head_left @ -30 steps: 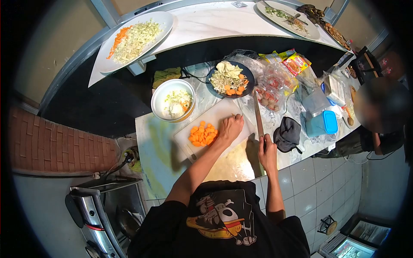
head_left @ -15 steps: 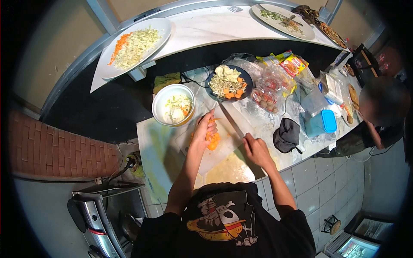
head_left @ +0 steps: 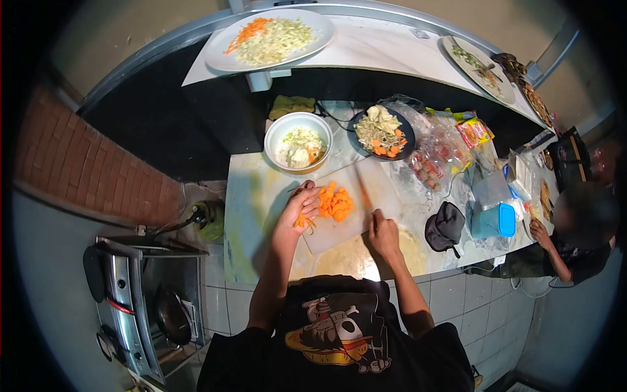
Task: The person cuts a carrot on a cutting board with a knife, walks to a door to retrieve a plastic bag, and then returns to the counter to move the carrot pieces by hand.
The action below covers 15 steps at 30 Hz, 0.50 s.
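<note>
My left hand [head_left: 300, 209] is closed around some carrot scraps [head_left: 304, 222], held at the left edge of the white cutting board [head_left: 324, 240]. Beside its fingers, a pile of cut orange carrot [head_left: 336, 202] lies on the board. With my right hand [head_left: 384, 234] I grip a knife [head_left: 362, 186] by its handle. The blade, slightly blurred, points away from me over the board, right of the pile. Behind the board stands a white bowl [head_left: 270, 145] with shredded vegetables and a pale lump. A dark plate [head_left: 408, 135] of sprouts, carrot slices and cabbage is to its right.
A shelf [head_left: 366, 40] at the back carries a white oval plate [head_left: 219, 60] of shredded cabbage and carrot. Plastic bags [head_left: 431, 153], a black cap [head_left: 445, 225] and a blue-lidded container [head_left: 494, 222] crowd the right side. A co-worker's hand [head_left: 541, 233] is farther right. A stove [head_left: 134, 313] stands lower left.
My left hand has moved left off the carrot pile, which now shows fully, and holds carrot scraps. The knife stays in my right hand. The camera view has shifted.
</note>
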Each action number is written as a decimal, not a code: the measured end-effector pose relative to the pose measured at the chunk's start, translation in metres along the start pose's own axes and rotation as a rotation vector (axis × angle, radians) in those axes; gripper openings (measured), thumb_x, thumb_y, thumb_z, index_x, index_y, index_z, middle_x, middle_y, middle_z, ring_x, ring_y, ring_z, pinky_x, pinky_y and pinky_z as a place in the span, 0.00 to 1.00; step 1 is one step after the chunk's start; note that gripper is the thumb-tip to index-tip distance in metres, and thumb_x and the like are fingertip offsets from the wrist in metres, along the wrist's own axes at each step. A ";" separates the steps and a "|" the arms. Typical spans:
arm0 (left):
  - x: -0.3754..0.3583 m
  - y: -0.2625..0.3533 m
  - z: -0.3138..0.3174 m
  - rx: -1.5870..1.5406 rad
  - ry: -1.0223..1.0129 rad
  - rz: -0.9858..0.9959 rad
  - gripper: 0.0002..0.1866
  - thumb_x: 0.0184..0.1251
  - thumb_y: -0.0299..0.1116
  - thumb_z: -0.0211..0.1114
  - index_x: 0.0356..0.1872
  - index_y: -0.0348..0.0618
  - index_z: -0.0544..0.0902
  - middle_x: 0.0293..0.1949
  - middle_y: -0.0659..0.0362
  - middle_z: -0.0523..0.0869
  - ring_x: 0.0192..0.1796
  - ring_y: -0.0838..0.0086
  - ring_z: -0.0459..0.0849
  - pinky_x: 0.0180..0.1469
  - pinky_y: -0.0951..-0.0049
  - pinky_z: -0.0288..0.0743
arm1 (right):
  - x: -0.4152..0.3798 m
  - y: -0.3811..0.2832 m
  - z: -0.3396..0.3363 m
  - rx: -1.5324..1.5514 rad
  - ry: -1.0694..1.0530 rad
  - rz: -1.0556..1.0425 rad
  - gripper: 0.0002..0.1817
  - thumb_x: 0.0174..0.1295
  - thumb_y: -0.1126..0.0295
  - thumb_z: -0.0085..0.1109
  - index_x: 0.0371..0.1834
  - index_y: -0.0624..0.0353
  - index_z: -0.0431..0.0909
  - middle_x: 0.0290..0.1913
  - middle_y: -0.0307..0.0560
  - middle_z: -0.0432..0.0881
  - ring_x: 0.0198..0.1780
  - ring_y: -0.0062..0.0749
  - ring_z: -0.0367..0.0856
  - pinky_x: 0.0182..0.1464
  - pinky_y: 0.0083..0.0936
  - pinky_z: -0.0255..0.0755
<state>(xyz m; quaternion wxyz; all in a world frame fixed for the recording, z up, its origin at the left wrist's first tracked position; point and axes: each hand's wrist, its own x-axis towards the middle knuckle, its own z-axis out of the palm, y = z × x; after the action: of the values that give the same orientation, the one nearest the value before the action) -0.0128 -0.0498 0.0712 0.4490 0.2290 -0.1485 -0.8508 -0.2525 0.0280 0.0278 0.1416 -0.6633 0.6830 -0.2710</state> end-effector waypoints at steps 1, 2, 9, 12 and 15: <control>-0.006 0.000 -0.004 -0.064 -0.014 0.012 0.02 0.68 0.26 0.57 0.37 0.48 0.75 0.17 0.72 0.66 0.14 0.89 0.60 0.15 0.87 0.51 | 0.001 0.000 -0.002 -0.105 0.052 0.044 0.05 0.64 0.71 0.51 0.36 0.62 0.72 0.19 0.65 0.76 0.25 0.64 0.77 0.28 0.52 0.70; -0.010 0.000 -0.008 -0.067 -0.010 0.022 0.02 0.68 0.26 0.57 0.37 0.48 0.75 0.17 0.72 0.66 0.14 0.89 0.60 0.15 0.87 0.51 | 0.004 0.002 -0.005 -0.128 0.076 0.099 0.05 0.64 0.71 0.51 0.36 0.61 0.71 0.19 0.65 0.77 0.25 0.64 0.77 0.28 0.53 0.70; -0.035 -0.004 -0.013 -0.076 0.020 0.013 0.11 0.69 0.29 0.53 0.48 0.37 0.76 0.21 0.69 0.68 0.17 0.88 0.62 0.17 0.88 0.54 | 0.004 -0.010 -0.011 -0.192 -0.047 -0.005 0.09 0.54 0.76 0.55 0.37 0.61 0.68 0.22 0.62 0.80 0.27 0.60 0.81 0.29 0.51 0.73; -0.042 -0.009 -0.004 0.027 0.110 0.024 0.11 0.69 0.29 0.53 0.47 0.36 0.76 0.22 0.68 0.68 0.17 0.88 0.62 0.18 0.87 0.54 | 0.009 -0.009 -0.011 -0.225 -0.011 0.068 0.11 0.52 0.78 0.54 0.39 0.61 0.69 0.25 0.61 0.80 0.28 0.59 0.81 0.30 0.49 0.74; -0.044 -0.017 -0.013 0.089 0.168 -0.014 0.10 0.68 0.29 0.52 0.45 0.35 0.77 0.23 0.66 0.69 0.17 0.87 0.61 0.17 0.87 0.54 | 0.016 0.004 -0.007 -0.289 0.035 0.143 0.14 0.49 0.80 0.55 0.41 0.63 0.69 0.29 0.60 0.79 0.30 0.58 0.81 0.31 0.47 0.75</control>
<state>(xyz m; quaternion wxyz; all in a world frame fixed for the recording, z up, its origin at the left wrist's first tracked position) 0.0038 -0.0041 0.0641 0.4431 0.3204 -0.1466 -0.8243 -0.2608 0.0139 0.0345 0.0519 -0.6216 0.7627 -0.1706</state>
